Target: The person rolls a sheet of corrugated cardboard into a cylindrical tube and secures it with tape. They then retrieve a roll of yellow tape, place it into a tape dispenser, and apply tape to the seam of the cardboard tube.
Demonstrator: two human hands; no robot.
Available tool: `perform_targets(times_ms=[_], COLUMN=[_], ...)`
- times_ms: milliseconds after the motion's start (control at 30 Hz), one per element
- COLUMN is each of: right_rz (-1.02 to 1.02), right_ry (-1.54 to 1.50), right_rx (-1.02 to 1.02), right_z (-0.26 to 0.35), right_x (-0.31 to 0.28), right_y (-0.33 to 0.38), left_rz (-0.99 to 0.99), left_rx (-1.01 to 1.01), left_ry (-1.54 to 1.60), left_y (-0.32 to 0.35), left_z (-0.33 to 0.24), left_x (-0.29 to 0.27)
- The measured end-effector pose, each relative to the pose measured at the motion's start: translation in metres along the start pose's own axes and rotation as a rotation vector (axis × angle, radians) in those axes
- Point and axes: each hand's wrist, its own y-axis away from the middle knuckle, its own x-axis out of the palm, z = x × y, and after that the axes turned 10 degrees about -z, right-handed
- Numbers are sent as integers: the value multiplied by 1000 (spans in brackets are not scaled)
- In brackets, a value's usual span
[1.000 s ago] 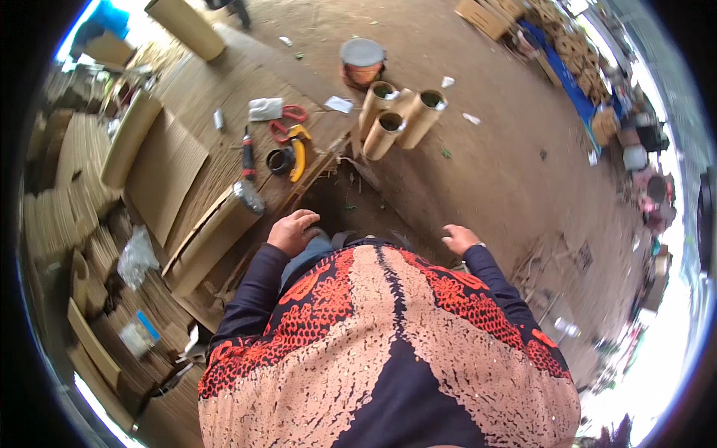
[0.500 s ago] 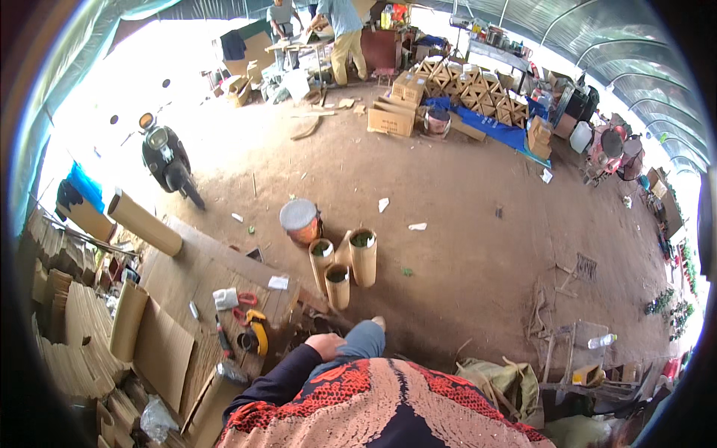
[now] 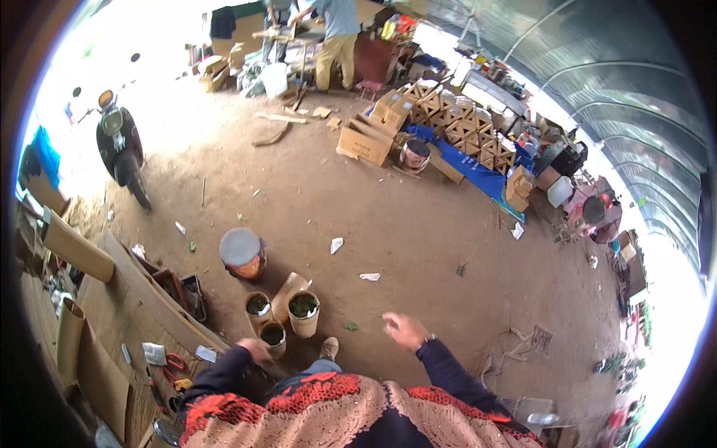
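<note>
My left hand (image 3: pixel 256 349) is low, by the edge of the wooden worktable and beside the nearest cardboard tube (image 3: pixel 273 340). Blur hides its fingertips, so touching or apart is unclear. My right hand (image 3: pixel 405 331) hangs over the dirt floor, fingers loosely curled and apart, holding nothing. Two more upright cardboard tubes stand beside the nearest one: a left tube (image 3: pixel 256 313) and a right tube (image 3: pixel 306 325). Dark green leafy stuff shows inside these two. Behind them is a round stool-like bucket with a grey top (image 3: pixel 240 248).
The worktable (image 3: pixel 112 328) on my left carries red-handled scissors (image 3: pixel 175 361), a white packet (image 3: pixel 154 354) and a lying cardboard tube (image 3: pixel 78 246). A scooter (image 3: pixel 121 145) stands at far left. Cartons (image 3: pixel 366 140) and triangular cardboard pieces (image 3: pixel 455 119) lie farther back, near a person (image 3: pixel 336 37).
My view has swung right and leaned forward, so the tubes appear lower and further left. My left hand has left my knee for the table edge; my right hand has come into view.
</note>
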Motion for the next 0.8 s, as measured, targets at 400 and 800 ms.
perform_targets(times_ms=[400,800], right_rz=[641,524], right_ry=[335,142], right_rx=[121,442], right_z=[-228,-476], right_x=[25,35], right_y=[-81,-290], left_rz=[-278,-766], left_rx=[-266,-947], left_ry=[-227,702], left_y=[-32,-201], left_z=[173,159], left_x=[-45,-185])
